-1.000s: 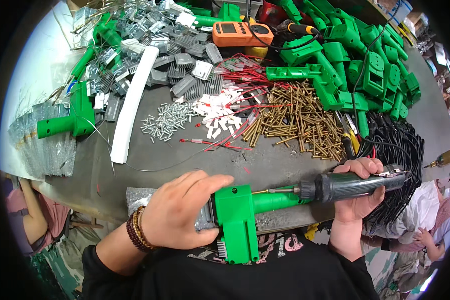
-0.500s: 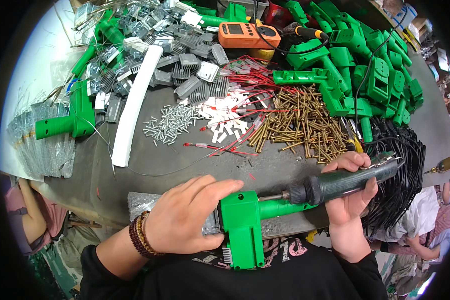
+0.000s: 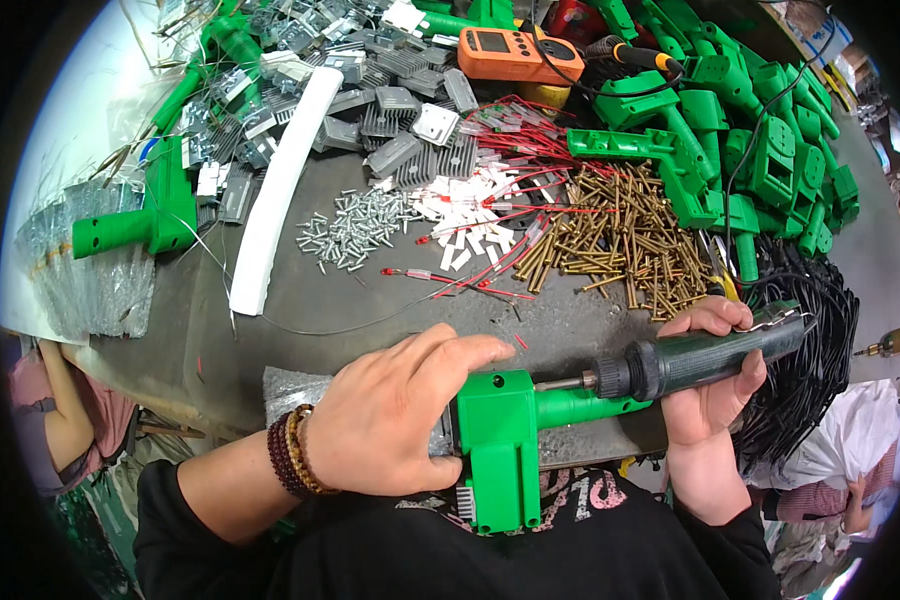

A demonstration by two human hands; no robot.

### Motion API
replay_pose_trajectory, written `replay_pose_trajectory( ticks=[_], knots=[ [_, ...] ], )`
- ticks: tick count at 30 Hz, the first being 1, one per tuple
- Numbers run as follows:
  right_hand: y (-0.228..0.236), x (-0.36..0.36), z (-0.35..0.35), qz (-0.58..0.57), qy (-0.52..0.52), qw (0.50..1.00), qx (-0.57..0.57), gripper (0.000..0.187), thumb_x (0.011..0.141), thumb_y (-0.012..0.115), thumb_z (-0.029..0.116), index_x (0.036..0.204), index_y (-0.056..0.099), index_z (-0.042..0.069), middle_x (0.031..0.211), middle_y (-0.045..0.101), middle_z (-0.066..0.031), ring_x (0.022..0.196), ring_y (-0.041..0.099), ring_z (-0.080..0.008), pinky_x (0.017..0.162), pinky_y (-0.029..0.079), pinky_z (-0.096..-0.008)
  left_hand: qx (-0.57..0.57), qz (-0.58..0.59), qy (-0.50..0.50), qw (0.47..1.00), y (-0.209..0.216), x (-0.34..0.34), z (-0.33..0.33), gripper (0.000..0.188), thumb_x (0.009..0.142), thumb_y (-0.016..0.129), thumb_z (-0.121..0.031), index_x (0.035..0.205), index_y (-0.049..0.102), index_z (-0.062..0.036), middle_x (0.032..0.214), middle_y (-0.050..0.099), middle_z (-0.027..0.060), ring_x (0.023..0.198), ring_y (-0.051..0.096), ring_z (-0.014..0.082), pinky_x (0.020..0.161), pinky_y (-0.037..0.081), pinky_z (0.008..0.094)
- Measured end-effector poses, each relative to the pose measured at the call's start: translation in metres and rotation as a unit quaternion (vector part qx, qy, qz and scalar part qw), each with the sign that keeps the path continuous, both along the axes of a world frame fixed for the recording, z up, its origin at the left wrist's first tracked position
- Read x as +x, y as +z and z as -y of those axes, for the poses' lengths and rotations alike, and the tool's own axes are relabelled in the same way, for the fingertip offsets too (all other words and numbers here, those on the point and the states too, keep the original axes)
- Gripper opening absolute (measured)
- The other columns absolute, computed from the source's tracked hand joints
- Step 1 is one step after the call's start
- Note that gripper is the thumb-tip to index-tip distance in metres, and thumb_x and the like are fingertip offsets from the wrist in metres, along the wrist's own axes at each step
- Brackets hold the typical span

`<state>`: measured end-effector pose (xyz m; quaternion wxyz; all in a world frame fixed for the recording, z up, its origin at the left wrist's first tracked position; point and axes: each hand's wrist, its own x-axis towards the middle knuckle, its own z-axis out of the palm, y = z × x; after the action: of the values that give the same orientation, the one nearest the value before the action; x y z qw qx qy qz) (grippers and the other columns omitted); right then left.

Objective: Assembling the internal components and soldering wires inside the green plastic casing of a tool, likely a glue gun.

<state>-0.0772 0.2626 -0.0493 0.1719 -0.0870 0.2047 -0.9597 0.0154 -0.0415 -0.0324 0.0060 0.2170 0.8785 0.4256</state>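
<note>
My left hand [image 3: 395, 415] is wrapped round the head of a green plastic housing [image 3: 500, 440], its thumb low and its fingers over the top. A finned grey metal edge shows at the housing's lower left. My right hand [image 3: 715, 390] grips a dark electric screwdriver [image 3: 715, 362] held nearly level. The tool's shaft points left and its tip meets the right side of the housing's head, just above the green handle tube. Any screw at that tip is hidden. Part of a clear bubble-wrap bag [image 3: 295, 395] lies behind my left hand.
Brass screws [image 3: 620, 240], small silver screws [image 3: 355, 230], white connectors [image 3: 465, 220] and red wires [image 3: 525, 135] lie in heaps ahead. Grey heat sinks [image 3: 400, 110], an orange meter [image 3: 520, 55] and green housings [image 3: 770, 150] sit farther back. Black cables [image 3: 805, 350] hang at right; a white strip [image 3: 290, 190] lies left.
The whole view has shifted slightly, so everything sits a little farther right and higher. My hands, the housing and the screwdriver keep nearly the same places relative to one another.
</note>
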Motion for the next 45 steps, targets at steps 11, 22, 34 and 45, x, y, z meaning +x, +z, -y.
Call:
replay_pose_trajectory(
  ticks=[11,22,34,45],
  knots=[
    [0.001,-0.002,0.0,-0.005,0.02,1.0,0.005,0.044,0.077,0.085,0.013,0.111,0.059,0.02,0.114,0.054,0.0058,0.107,0.055,-0.01,0.114,0.035,-0.0425,-0.005,0.044,0.014,0.999,0.007,-0.001,-0.001,0.075,0.062,0.079,-0.016,0.13,0.048,-0.0031,0.11,0.059,0.0155,0.097,0.064,0.0322,0.08,0.052,0.0409],
    [0.005,-0.002,-0.008,-0.011,0.005,0.998,0.058,0.056,0.078,0.085,0.018,0.126,0.057,0.023,0.115,0.053,0.0024,0.109,0.055,-0.013,0.114,0.037,-0.045,-0.295,-0.069,0.005,0.953,0.036,0.025,0.014,0.075,0.069,0.081,-0.043,0.125,0.062,0.0022,0.101,0.061,0.0096,0.093,0.061,0.0266,0.081,0.051,0.0374],
    [0.001,-0.005,-0.001,0.045,0.036,0.998,-0.027,0.044,0.073,0.083,0.004,0.106,0.058,0.019,0.112,0.055,0.0047,0.106,0.056,-0.0097,0.114,0.034,-0.0423,-0.147,-0.152,-0.055,0.976,-0.006,0.002,0.027,0.074,0.058,0.081,-0.039,0.115,0.065,0.0066,0.09,0.058,0.0094,0.076,0.059,0.0271,0.068,0.05,0.0378],
    [0.002,-0.01,-0.001,0.051,0.04,0.998,-0.027,0.05,0.073,0.083,0.0,0.111,0.057,0.019,0.112,0.055,0.0048,0.104,0.056,-0.0111,0.114,0.032,-0.0435,-0.145,-0.148,-0.02,0.978,-0.007,0.007,0.026,0.071,0.06,0.081,-0.041,0.111,0.066,0.0049,0.09,0.062,0.0103,0.078,0.062,0.0268,0.069,0.051,0.0378]
  ],
)
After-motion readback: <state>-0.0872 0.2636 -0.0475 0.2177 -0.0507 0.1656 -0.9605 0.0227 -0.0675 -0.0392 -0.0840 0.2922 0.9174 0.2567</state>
